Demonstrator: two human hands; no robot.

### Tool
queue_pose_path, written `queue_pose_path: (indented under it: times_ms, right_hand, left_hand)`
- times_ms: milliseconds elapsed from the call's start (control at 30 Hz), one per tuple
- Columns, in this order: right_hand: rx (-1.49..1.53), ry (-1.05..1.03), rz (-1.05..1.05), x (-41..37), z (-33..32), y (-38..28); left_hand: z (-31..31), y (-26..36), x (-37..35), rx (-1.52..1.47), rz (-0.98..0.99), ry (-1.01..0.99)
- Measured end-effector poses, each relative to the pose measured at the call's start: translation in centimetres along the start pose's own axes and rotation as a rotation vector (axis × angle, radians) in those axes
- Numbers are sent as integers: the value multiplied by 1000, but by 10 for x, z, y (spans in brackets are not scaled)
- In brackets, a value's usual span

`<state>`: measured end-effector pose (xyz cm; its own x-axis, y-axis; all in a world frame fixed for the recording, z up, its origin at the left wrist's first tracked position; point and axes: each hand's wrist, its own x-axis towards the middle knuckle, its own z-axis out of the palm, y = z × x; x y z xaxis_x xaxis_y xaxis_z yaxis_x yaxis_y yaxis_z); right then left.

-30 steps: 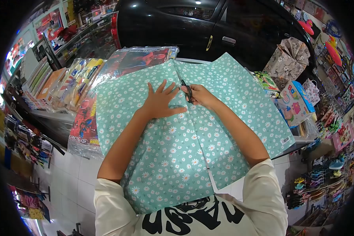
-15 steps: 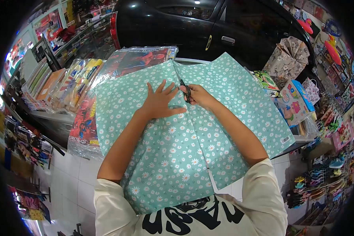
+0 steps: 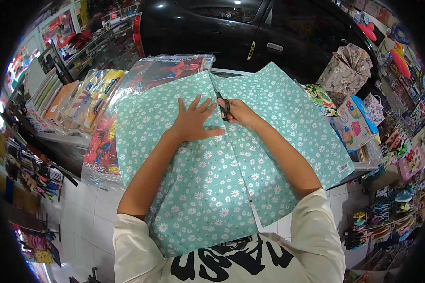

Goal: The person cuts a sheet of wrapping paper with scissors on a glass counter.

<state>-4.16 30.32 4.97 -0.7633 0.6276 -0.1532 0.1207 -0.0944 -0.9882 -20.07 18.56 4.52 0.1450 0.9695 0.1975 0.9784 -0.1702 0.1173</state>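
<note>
A large sheet of green wrapping paper with white daisies (image 3: 208, 188) is spread before me, with a long slit running from its near edge up to the scissors. My left hand (image 3: 193, 121) lies flat on the paper, fingers spread, just left of the slit. In my right hand (image 3: 238, 113) are black-handled scissors (image 3: 225, 107), their blades pointing away from me at the paper near its far edge. A barcode label (image 3: 343, 167) shows at the paper's right corner.
Plastic-wrapped printed packs (image 3: 163, 70) lie under and beyond the paper's left side. Boxed toys (image 3: 356, 122) and a floral paper bag (image 3: 345, 70) stand at right. A black car (image 3: 222, 35) is behind the counter. Racks of goods (image 3: 387, 207) line the right.
My right hand and the scissors have shifted very slightly. The left hand keeps its place on the paper.
</note>
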Motion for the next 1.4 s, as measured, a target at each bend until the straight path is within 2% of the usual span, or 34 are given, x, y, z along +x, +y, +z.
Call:
queue_pose_path:
  times_ms: [433, 533, 633, 833, 933, 1133, 1400]
  right_hand:
    - [-1, 1, -10, 4, -2, 7]
    - [0, 4, -2, 4, -3, 8]
    - [2, -2, -4, 5, -4, 9]
    - [-30, 10, -14, 4, -2, 9]
    - [-36, 20, -32, 4, -1, 11]
    - [-21, 26, -25, 5, -1, 7]
    - [-11, 38, -83, 13, -1, 12]
  left_hand:
    - [0, -1, 0, 8, 2, -7]
    - [-7, 5, -1, 59, -32, -65]
    - [0, 0, 0, 12, 7, 7]
    - [2, -1, 0, 21, 13, 21]
    - [-8, 5, -2, 42, -26, -54]
    - [0, 0, 0, 10, 16, 19]
    - [1, -1, 0, 10, 16, 12]
